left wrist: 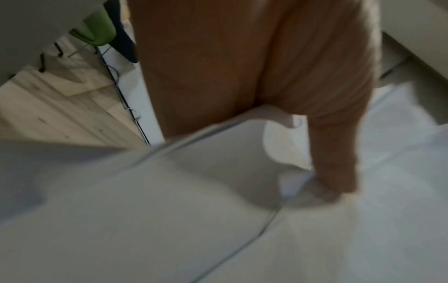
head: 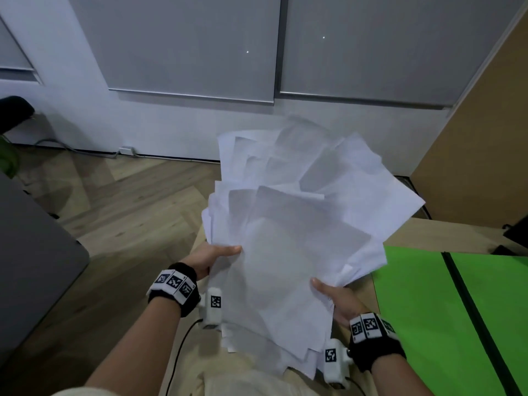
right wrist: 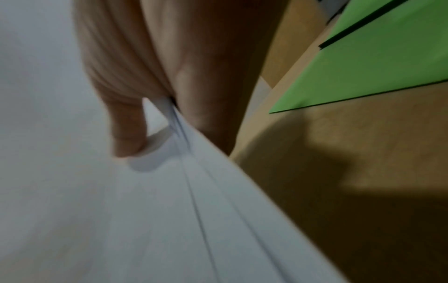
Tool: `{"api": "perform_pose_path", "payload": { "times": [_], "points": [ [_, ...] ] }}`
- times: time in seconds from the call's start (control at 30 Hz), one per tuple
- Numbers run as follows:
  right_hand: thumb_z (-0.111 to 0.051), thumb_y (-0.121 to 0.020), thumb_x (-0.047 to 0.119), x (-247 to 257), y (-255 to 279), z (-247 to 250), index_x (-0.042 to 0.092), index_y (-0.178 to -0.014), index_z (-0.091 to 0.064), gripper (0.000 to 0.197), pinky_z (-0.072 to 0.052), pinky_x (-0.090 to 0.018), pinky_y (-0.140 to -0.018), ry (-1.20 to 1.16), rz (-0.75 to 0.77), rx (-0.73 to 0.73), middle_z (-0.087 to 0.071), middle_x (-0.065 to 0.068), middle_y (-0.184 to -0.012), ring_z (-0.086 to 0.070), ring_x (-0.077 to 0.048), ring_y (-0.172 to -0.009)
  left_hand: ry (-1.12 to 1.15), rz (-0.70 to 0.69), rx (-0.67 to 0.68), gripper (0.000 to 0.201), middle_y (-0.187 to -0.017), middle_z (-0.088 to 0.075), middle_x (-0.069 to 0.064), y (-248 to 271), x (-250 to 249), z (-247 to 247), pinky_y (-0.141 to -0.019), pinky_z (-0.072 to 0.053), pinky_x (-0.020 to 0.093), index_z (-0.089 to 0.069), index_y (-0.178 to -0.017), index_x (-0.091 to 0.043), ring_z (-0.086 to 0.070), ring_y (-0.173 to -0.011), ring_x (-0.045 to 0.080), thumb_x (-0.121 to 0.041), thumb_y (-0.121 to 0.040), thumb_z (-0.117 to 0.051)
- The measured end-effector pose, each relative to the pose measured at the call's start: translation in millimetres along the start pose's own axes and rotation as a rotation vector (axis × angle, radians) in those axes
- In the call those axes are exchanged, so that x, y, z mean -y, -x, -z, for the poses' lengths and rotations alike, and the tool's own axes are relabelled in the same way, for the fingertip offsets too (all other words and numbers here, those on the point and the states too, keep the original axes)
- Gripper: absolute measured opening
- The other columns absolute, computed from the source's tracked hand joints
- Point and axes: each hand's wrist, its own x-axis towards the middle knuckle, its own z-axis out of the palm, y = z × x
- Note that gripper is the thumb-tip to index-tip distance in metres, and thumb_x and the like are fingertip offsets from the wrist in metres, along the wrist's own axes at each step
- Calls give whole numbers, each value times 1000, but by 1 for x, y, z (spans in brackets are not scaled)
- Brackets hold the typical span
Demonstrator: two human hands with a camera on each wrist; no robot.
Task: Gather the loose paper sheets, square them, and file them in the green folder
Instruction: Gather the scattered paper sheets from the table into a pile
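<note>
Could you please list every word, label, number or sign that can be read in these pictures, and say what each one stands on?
No readable text anywhere.
Wristbands on the left hand and right hand: black-and-white square code markers only, no letters or digits.
Wrist cameras: one such marker each, no wording.
Paper sheets: look blank; any faint print is too blurred to tell.
Green folder: plain, no label in view.

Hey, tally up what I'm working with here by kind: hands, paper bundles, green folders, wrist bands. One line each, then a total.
Hands: 2, the left hand and right hand, each gripping the papers.
Paper bundles: 1, the papers, fanned and unsquared; single sheets cannot be counted.
Green folders: 1, the folder, on the table.
Wrist bands: 2, the left band and right band.
Total: 6
</note>
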Motion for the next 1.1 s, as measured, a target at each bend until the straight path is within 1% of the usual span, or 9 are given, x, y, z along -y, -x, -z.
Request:
{"api": "perform_pose_path", "payload": {
  "times": [0.17, 0.4, 0.53, 0.63, 0.7, 0.83, 0.9, 0.97, 1.1],
  "points": [
    [-67, -82, 3, 16, -7, -7, -1, -124, -56, 43, -44, -52, -102, 179, 292, -263, -63, -20, -124, -60, -35, -115, -7, -109, -142, 49, -111, -70, 20, -4, 5, -12, -70, -60, 36, -60, -122, -1, -73, -84, 26, -9, -77, -74],
    [-76, -76, 31, 92, 48, -26, 14, -108, -66, 38, -46, -34, -97, 96, 549, -284, -70, 1, -110, -66, -16, -102, -61, -249, -46, 81, -125, -68, 4, 2, -53, -18, -104, -44, 48, -62, -125, -16, -63, -118, 25, -42, -53, -89],
    [-79, -67, 43, 80, 47, -12, 17, -106, -64, 49, -40, -32, -99, 183, 391, -239, -68, 4, -108, -62, -15, -103, -150, -256, -96, 83, -113, -74, -2, 9, -51, -14, -93, -51, 34, -66, -117, -19, -66, -111, 20, -32, -39, -94],
    [-78, -73, 27, 64, 31, -15, 13, -110, -64, 42, -43, -36, -100, 101, 443, -284, -68, -4, -115, -62, -23, -112, -147, -281, -92, 56, -101, -71, -3, 12, -40, -33, -66, -56, 15, -64, -112, -17, -67, -98, 21, -5, -61, -85],
    [-74, -77, 14, 70, 28, -24, 13, -109, -62, 34, -45, -36, -98, 45, 539, -322, -68, -7, -113, -62, -25, -108, -164, -348, -88, 46, -96, -70, -5, 10, -40, -50, -63, -56, 14, -63, -103, -22, -66, -93, 19, 8, -70, -76],
    [-78, -73, 18, 100, 35, -21, 15, -99, -66, 28, -47, -32, -87, 80, 620, -296, -70, 0, -95, -66, -18, -89, -141, -392, -132, 38, -90, -71, -4, 12, -60, -49, -59, -55, 12, -64, -105, -15, -70, -86, 15, 2, -73, -76],
    [-83, -66, 19, 111, 38, -5, 13, -82, -66, 23, -48, -32, -82, 152, 591, -283, -70, -3, -84, -65, -19, -79, -182, -386, -126, 43, -92, -76, -3, 9, -65, -31, -72, -58, 24, -69, -103, -18, -72, -92, 14, -15, -63, -86],
    [-87, -54, 23, 113, 35, 8, 10, -73, -65, 33, -47, -32, -82, 232, 560, -238, -70, -6, -79, -66, -18, -77, -254, -345, -101, 63, -102, -77, 1, 9, -64, -22, -88, -57, 38, -71, -106, -17, -72, -98, 19, -32, -49, -92],
    [-94, -40, 31, 106, 22, 3, 4, -114, -62, 85, -50, -43, -93, 235, 549, -119, -73, -16, -107, -70, -29, -99, -321, -299, -101, 48, -102, -73, -2, 7, -58, -39, -94, -54, 37, -67, -112, -17, -69, -97, 16, -18, -67, -84]
  ]
}}
